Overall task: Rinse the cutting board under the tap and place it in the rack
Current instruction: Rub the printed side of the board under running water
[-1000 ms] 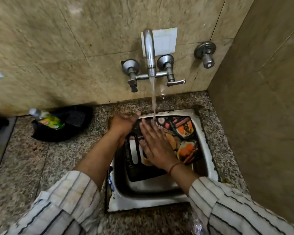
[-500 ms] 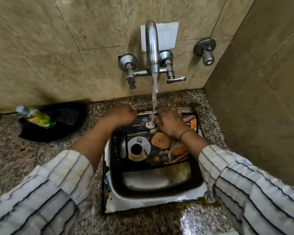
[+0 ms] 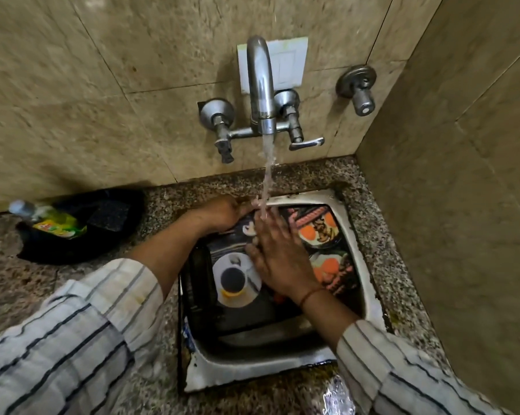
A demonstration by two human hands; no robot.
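The cutting board (image 3: 237, 307), black with printed pictures of food and a coffee cup, lies tilted in the steel sink (image 3: 369, 301). My left hand (image 3: 223, 212) grips the board's far left edge. Flat on the board's middle rests my right hand (image 3: 275, 256), fingers spread, covering part of the print. Water runs from the tap (image 3: 260, 85) onto my right fingertips and the board's far edge. No rack is in view.
A black pan (image 3: 82, 229) with a green dish-soap bottle (image 3: 47, 221) in it sits on the granite counter at the left. Tiled walls close in at the back and right. A separate wall valve (image 3: 359, 88) is right of the tap.
My right hand has slid from the board's far edge back toward me over its middle. The left hand keeps its grip on the far edge. Water keeps running.
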